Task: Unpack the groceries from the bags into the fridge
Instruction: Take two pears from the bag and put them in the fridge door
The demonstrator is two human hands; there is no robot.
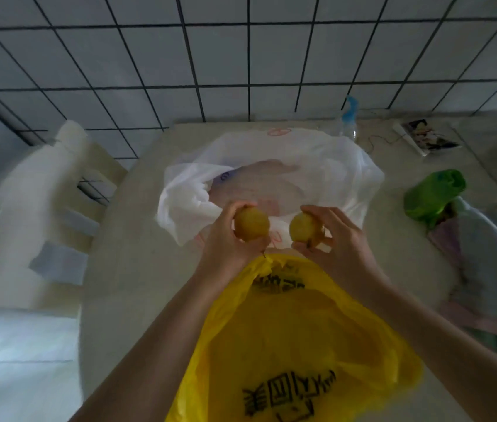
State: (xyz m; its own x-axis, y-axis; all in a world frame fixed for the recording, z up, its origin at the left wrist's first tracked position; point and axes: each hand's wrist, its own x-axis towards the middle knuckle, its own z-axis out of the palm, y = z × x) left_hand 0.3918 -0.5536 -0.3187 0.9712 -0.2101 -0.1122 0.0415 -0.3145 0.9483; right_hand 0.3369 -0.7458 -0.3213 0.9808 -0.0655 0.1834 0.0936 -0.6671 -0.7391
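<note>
chair: a pale, blurred chair [55,190] stands at the far left, beside the table edge.
table: a light table [137,269] carries everything else; a tiled wall rises on its far side.
my left hand: my left hand [225,242] is curled round a round yellow fruit, the left fruit [251,224], fingers wrapped from the left and below, held above the table.
white bag: a white plastic bag [271,178] lies open in the middle, just beyond both hands, with something pinkish showing through it; what it is i cannot tell.
yellow bag: a yellow plastic bag [296,345] with dark print lies near me, between my forearms, its top edge just under the left fruit.
my right hand: my right hand [335,236] grips a second yellow fruit, the right fruit [303,231], thumb below and fingers over the top, level with the other and slightly apart from it.
bottle: a clear bottle with a blue top [349,117] stands far, by the wall.
booklet: a printed booklet [427,138] lies far right.
green bag: a crumpled green bag [433,196] sits to the right.
pale bag: a translucent pale bag [490,251] sprawls at the right edge, touching the green one.
</note>
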